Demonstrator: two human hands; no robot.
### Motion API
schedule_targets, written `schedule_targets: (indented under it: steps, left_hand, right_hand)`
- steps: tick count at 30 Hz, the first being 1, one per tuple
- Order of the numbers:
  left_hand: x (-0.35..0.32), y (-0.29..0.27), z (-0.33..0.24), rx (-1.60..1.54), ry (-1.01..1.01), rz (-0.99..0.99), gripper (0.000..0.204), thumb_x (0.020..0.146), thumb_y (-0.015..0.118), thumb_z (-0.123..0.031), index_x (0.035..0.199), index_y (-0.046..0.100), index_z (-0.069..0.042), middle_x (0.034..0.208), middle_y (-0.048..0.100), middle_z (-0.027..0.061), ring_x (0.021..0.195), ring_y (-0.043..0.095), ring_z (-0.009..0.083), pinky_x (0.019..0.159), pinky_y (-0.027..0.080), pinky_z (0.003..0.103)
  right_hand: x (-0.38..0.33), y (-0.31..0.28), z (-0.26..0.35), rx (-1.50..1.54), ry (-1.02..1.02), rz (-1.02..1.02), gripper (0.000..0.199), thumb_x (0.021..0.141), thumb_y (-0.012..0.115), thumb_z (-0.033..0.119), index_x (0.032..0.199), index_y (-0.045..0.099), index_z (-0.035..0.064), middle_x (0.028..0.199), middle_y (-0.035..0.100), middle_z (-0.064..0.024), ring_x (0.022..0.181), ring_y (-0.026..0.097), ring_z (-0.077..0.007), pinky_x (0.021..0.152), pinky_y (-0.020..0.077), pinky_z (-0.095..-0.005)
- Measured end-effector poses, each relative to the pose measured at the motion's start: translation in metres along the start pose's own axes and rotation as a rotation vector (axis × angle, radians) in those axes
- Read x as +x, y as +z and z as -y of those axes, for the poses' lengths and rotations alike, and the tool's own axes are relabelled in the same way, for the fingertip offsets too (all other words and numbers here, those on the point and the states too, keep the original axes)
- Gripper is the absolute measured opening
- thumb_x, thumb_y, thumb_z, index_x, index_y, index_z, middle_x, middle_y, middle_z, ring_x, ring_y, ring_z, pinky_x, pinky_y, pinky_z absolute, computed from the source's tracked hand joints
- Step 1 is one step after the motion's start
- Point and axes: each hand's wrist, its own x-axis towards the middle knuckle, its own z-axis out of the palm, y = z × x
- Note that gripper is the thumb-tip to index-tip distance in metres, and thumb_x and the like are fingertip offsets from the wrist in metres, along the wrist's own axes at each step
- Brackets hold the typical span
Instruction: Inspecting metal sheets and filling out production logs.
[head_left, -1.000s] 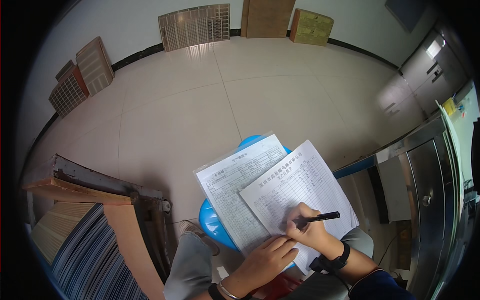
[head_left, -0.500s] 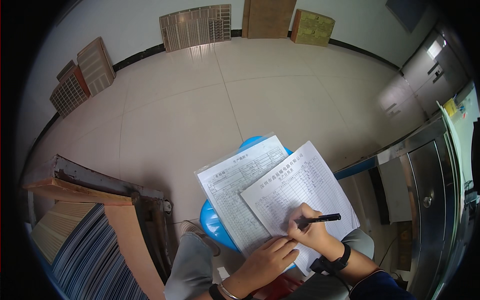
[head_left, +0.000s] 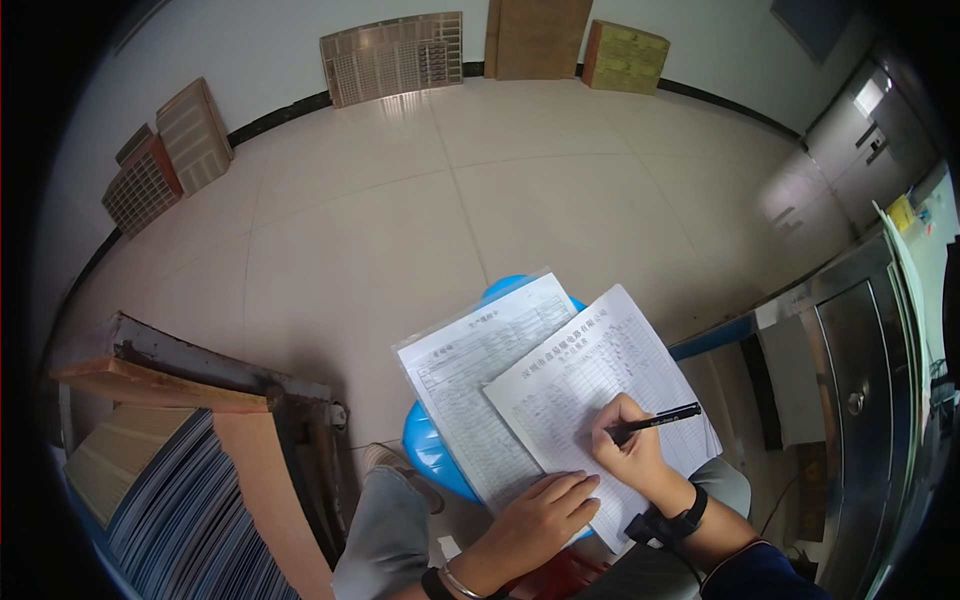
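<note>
My right hand (head_left: pixel 632 450) grips a black pen (head_left: pixel 668 416) over a printed form (head_left: pixel 610 370) with a ruled grid and handwriting. The pen's tip is hidden behind my fingers. Flat on the lower edge of that form lies my left hand (head_left: pixel 550 510), fingers stretched out and holding nothing. A second sheet in a clear sleeve (head_left: pixel 465 370) lies to the left, partly under the form. Both papers rest on a blue stool (head_left: pixel 435 455) in front of my knees.
On the left, a worn-edged rack (head_left: pixel 190 375) holds a tight row of thin boards (head_left: pixel 190 510). A metal cabinet (head_left: pixel 855 370) stands close on the right. Patterned panels (head_left: pixel 395 60) and a yellow block (head_left: pixel 625 58) lean along the far wall, beyond the tiled floor (head_left: pixel 340 230).
My right hand has shifted slightly right and up across the form, with the pen still in it. The left hand stays in nearly the same place.
</note>
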Motion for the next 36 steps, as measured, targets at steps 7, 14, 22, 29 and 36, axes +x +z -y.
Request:
schedule_targets:
  steps: [7, 14, 22, 29, 36]
  left_hand:
    - [-0.001, 0.002, 0.0, 0.037, 0.001, 0.01, 0.022, 0.077, 0.056, -0.011, 0.097, 0.061, -0.005, 0.113, 0.056, 0.008, 0.106, 0.052, 0.0212, 0.09, 0.043, 0.032]
    - [0.001, -0.001, 0.0, 0.025, -0.005, 0.022, 0.022, 0.077, 0.056, -0.012, 0.097, 0.061, -0.005, 0.113, 0.056, 0.0076, 0.105, 0.052, 0.0211, 0.09, 0.043, 0.033]
    - [0.001, 0.0, 0.0, 0.05, -0.005, 0.031, 0.022, 0.077, 0.057, -0.013, 0.098, 0.061, -0.007, 0.113, 0.056, 0.0068, 0.104, 0.052, 0.0208, 0.09, 0.043, 0.033]
    - [0.0, 0.0, 0.0, 0.051, -0.008, 0.036, 0.023, 0.077, 0.057, -0.014, 0.099, 0.062, -0.006, 0.113, 0.056, 0.0068, 0.105, 0.052, 0.0207, 0.09, 0.043, 0.033]
    - [0.0, -0.001, -0.001, 0.05, -0.007, 0.028, 0.023, 0.077, 0.057, -0.014, 0.099, 0.062, -0.006, 0.113, 0.056, 0.007, 0.105, 0.052, 0.0208, 0.09, 0.043, 0.033]
  right_hand:
    - [0.003, -0.013, -0.005, -0.088, -0.031, 0.026, 0.013, 0.075, 0.063, 0.007, 0.074, 0.05, 0.0041, 0.062, 0.053, 0.0016, 0.054, 0.046, -0.0025, 0.047, 0.0366, -0.0186]
    - [0.004, -0.009, -0.003, -0.112, -0.041, 0.048, 0.013, 0.074, 0.064, 0.009, 0.072, 0.053, 0.0045, 0.059, 0.054, 0.0003, 0.05, 0.048, -0.0039, 0.045, 0.0382, -0.0191]
    - [0.005, -0.007, -0.013, -0.184, -0.105, 0.039, 0.013, 0.072, 0.065, 0.011, 0.07, 0.053, 0.0055, 0.056, 0.053, -0.0008, 0.048, 0.051, -0.0064, 0.044, 0.0397, -0.0197]
    - [0.004, -0.007, -0.009, -0.179, -0.067, 0.033, 0.015, 0.072, 0.066, 0.011, 0.069, 0.052, 0.0059, 0.056, 0.053, -0.001, 0.047, 0.051, -0.0068, 0.044, 0.0398, -0.0207]
    - [0.004, -0.006, -0.012, -0.16, -0.095, 0.017, 0.015, 0.071, 0.065, 0.01, 0.069, 0.051, 0.0054, 0.056, 0.052, -0.0003, 0.048, 0.05, -0.0053, 0.044, 0.0392, -0.0202]
